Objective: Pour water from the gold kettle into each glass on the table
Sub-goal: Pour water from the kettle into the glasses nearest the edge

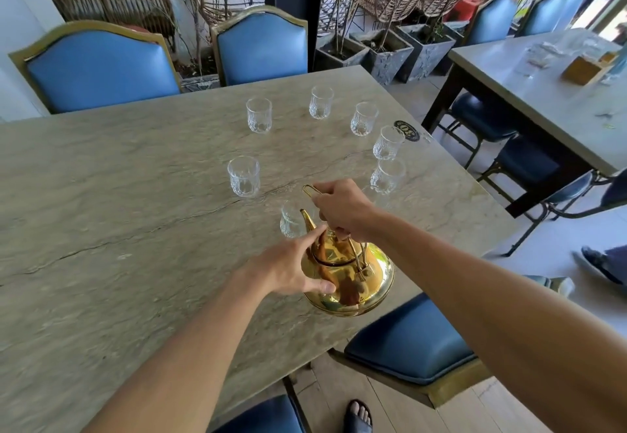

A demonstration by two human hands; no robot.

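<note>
Two bare arms reach in from the bottom of the view, and the hands meet at the gold kettle (353, 283). The right hand (342, 208) is on top of the kettle. Its fingers are curled tight round the thin wire handle (308, 189), so it holds the kettle from above. The left hand (291, 266) is on the kettle's left side. Its fingers are nearly straight and spread. The thumb (322, 286) touches the shiny belly, and the long fingers reach up toward the lid. It steadies the kettle but does not grab it.

The kettle is near the close edge of the tabletop (135, 195). I cannot tell if it stands there or hangs just above. Its spout (307, 222) points away from the person, at the nearest glass (289, 223), just behind it.

The kettle looks like hard, smooth metal, so it is likely slippery. Full of water it is probably heavy. The handle is the best place to hold it, with the other hand on the lid so it does not drop off when the kettle tips.

More glasses (243, 176) stand in a ring beyond the kettle. They look small, light and easy to break. A bump from the spout could knock one over. Blue chairs (101, 66) stand far behind the kettle.
</note>
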